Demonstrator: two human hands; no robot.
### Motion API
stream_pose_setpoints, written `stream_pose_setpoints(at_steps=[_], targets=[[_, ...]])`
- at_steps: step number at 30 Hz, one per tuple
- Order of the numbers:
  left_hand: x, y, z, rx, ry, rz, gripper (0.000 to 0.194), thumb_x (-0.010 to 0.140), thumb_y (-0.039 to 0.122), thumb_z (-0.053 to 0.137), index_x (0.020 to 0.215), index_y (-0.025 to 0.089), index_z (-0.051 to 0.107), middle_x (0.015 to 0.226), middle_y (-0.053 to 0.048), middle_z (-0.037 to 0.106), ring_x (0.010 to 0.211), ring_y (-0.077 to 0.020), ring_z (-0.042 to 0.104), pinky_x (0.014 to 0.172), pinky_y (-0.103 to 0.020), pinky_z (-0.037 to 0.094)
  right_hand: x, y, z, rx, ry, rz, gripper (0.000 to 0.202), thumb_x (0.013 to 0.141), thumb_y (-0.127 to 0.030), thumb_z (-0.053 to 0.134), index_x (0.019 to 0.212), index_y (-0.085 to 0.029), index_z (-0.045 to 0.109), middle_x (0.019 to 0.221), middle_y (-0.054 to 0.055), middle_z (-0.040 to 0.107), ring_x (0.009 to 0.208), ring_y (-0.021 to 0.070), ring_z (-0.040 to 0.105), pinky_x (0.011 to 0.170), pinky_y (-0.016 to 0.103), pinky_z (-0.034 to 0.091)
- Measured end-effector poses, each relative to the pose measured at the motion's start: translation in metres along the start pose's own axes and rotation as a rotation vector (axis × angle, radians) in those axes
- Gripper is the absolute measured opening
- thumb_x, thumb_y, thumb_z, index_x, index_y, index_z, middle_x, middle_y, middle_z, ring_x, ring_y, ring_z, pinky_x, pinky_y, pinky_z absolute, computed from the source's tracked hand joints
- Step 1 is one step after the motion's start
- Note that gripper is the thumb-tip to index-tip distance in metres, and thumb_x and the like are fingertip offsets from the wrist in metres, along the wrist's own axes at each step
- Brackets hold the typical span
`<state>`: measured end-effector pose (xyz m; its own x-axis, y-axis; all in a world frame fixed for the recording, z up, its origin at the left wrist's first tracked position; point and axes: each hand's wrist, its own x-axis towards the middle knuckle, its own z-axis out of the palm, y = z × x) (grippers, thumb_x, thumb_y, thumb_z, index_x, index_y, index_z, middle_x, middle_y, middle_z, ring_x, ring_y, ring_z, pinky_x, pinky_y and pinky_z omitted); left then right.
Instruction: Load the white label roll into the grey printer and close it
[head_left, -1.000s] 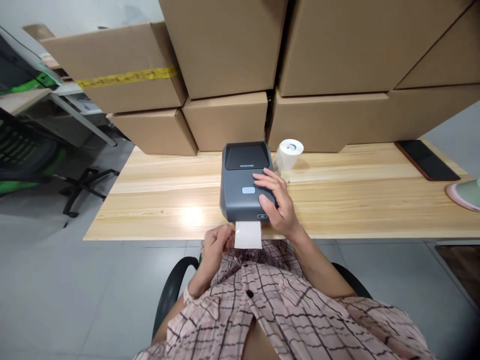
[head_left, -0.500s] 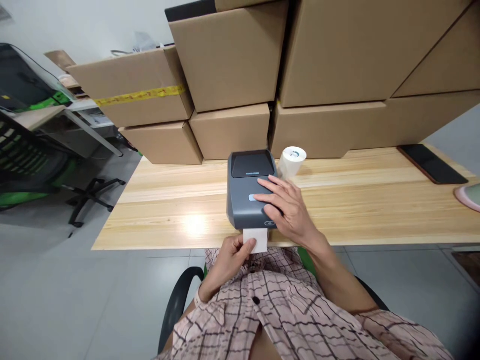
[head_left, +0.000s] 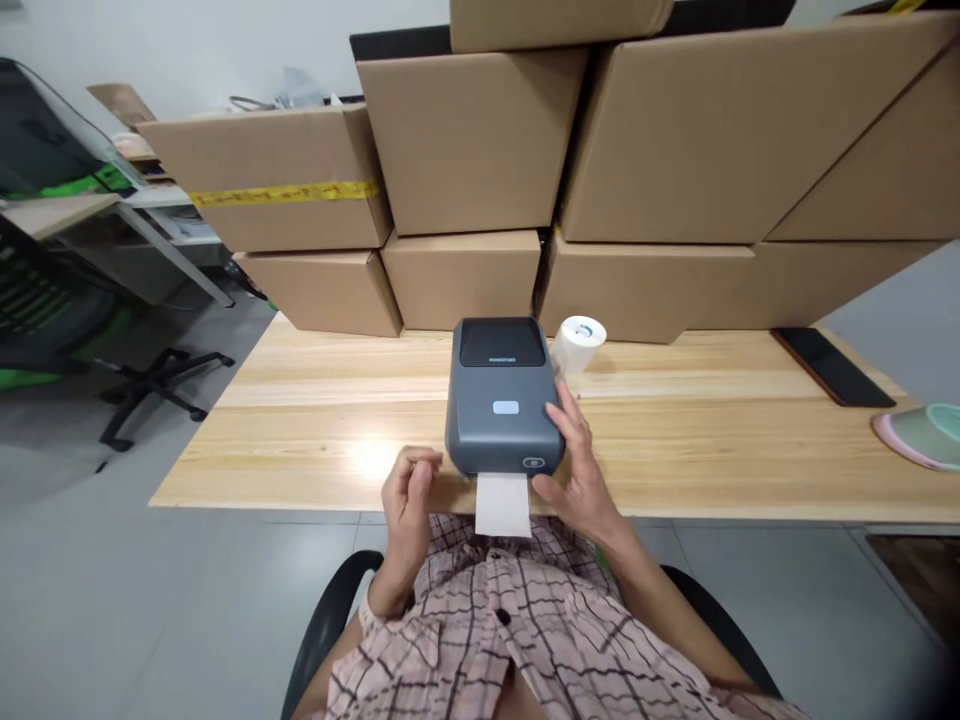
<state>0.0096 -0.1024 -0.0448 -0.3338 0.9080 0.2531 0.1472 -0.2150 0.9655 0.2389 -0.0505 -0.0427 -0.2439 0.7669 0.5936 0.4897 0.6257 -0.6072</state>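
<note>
A: Where does the printer (head_left: 480,435) stand?
B: On the bench (head_left: 300,440), near its front edge, upright, with its front toward the person. A white label (head_left: 502,507) sticks out of the printer's front and reaches past the bench edge. I can't make out any print on it.
A: And the right hand (head_left: 586,492)?
B: At the printer's right side. Its fingers are spread, some lying against that side, with the thumb apart from them by the front corner, close to the label.
A: What about the left hand (head_left: 407,508)?
B: Just off the printer's front left corner, apart from both printer and label. Its fingers are folded in and pressed together; whether they pinch anything, I cannot tell.
A: What else is around the printer?
B: A roll of white labels (head_left: 579,347) stands on end just beside its rear right corner. Behind it are stacked cardboard boxes (head_left: 465,145), and the one behind and to its left has yellow tape (head_left: 285,194) across it. Well to its right lies a dark phone (head_left: 832,367), and farther right sits a pale green container (head_left: 934,435) with a pink base, partly cut off.
</note>
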Motion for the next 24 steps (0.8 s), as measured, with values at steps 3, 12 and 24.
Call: stream_pose_setpoints(at_steps=[3,12,24], targets=[[0.02,0.007,0.003,0.009,0.03,0.061,0.038,0.1,0.046,0.058,0.128,0.021,0.068,0.132,-0.011,0.066,0.109,-0.0209,0.066,0.093,-0.034,0.053,0.004,0.0,-0.006,0.06,-0.03,0.014,0.083,0.099,-0.076,0.037,0.168,-0.04,0.007,0.178,0.005,0.011,0.162,0.0381,0.02,0.125,0.072,0.029],[0.069,0.007,0.017,0.062,-0.101,-0.112,0.039,0.09,0.038,0.067,0.124,0.018,0.066,0.127,-0.013,0.068,0.113,-0.0229,0.064,0.091,-0.035,0.053,0.126,0.007,-0.024,0.107,0.104,-0.217,0.079,0.104,-0.069,0.033,0.167,-0.036,0.001,0.176,0.01,0.02,0.158,0.0328,0.033,0.126,0.058,0.033],[0.125,0.011,0.024,0.397,-0.358,-0.158,0.073,0.087,0.048,0.07,0.147,0.013,0.05,0.077,0.002,0.057,0.075,-0.0171,0.057,0.072,-0.029,0.043,0.208,0.014,-0.028,-0.166,0.329,-0.111,0.066,0.102,-0.047,0.05,0.162,-0.03,0.029,0.166,0.01,0.041,0.149,0.0291,0.045,0.123,0.054,0.04]])
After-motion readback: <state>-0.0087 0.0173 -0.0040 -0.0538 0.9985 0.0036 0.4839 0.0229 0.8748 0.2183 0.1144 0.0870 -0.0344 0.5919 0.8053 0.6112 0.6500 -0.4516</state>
